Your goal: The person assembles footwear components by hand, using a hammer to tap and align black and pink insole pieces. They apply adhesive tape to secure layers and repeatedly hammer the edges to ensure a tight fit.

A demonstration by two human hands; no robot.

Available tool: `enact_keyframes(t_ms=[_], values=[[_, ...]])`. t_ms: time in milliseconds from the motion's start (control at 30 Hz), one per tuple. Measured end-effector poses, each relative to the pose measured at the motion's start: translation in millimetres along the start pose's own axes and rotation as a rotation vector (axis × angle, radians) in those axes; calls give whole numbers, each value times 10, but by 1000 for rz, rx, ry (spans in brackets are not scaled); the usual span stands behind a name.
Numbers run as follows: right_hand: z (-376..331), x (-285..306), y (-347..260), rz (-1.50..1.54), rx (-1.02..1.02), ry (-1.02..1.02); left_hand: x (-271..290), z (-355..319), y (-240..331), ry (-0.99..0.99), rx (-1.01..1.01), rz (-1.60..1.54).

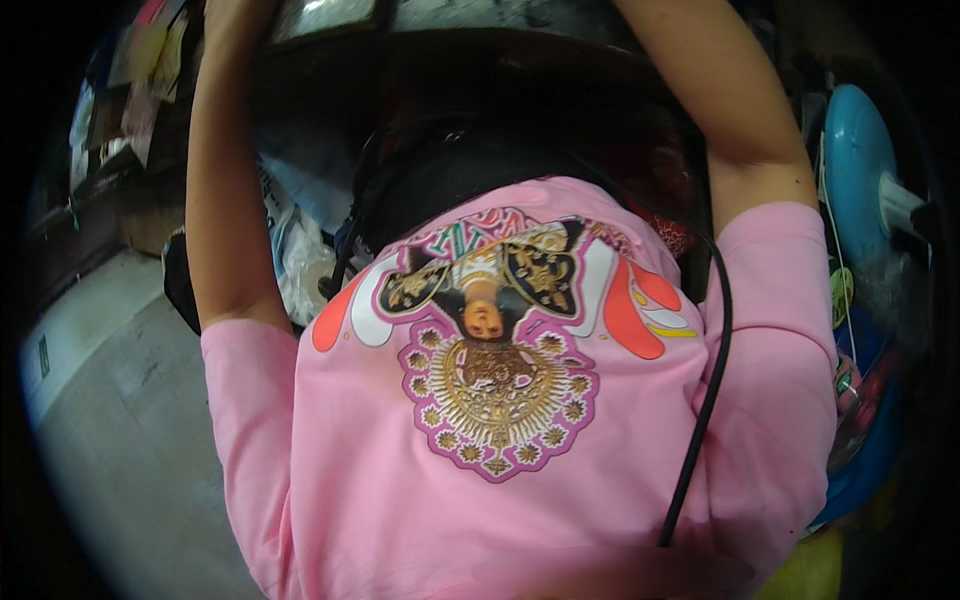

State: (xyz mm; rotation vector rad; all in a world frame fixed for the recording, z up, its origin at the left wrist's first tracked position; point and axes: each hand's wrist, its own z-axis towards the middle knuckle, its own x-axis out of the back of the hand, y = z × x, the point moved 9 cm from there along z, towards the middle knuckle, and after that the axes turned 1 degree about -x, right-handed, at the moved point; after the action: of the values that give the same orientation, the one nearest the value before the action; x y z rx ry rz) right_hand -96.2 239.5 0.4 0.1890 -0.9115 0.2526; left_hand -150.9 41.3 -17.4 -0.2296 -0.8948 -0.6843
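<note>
Evidently, the fingers of both hands are lying beyond the upper edge, so I cannot tell whether they are staying apart, together or clamped on something. Nearest to them, a grey worktop (480, 15) is running along the top edge, with a paler, shiny panel (322, 16) showing at its left part. The left forearm (222, 150) and right forearm (720, 80) are stretching up towards it, well apart. Below, a pink shirt (390, 490) with an ornate print is filling the middle, and a black cord (705, 420) is trailing down its right side. Farther out, a clear plastic bag (305, 255) is sitting beside the left arm, a blue round object (858, 160) is standing at right, and grey floor (150, 430) is showing at left.
</note>
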Motion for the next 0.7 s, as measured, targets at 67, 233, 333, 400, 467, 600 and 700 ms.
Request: enact_keyframes(t_ms=[67,233,333,400,467,600,700], values=[[45,38,-88,21,68,59,-214,1,-106,-267,-16,-54],[187,3,-231,15,-18,-44,-183,33,-205,-191,-161,154],[80,51,-416,-24,76,-137,-16,-16,-180,-144,-117,68],[-2,264,-399,40,36,-21,74,-45,-59,-162,-133,34],[-66,429,-368,51,23,41,178,-61,59,-168,-115,15],[-63,594,-372,106,40,4,345,-19,224,-202,-53,37],[-73,797,-373,116,45,110,477,11,309,-184,-31,12]])
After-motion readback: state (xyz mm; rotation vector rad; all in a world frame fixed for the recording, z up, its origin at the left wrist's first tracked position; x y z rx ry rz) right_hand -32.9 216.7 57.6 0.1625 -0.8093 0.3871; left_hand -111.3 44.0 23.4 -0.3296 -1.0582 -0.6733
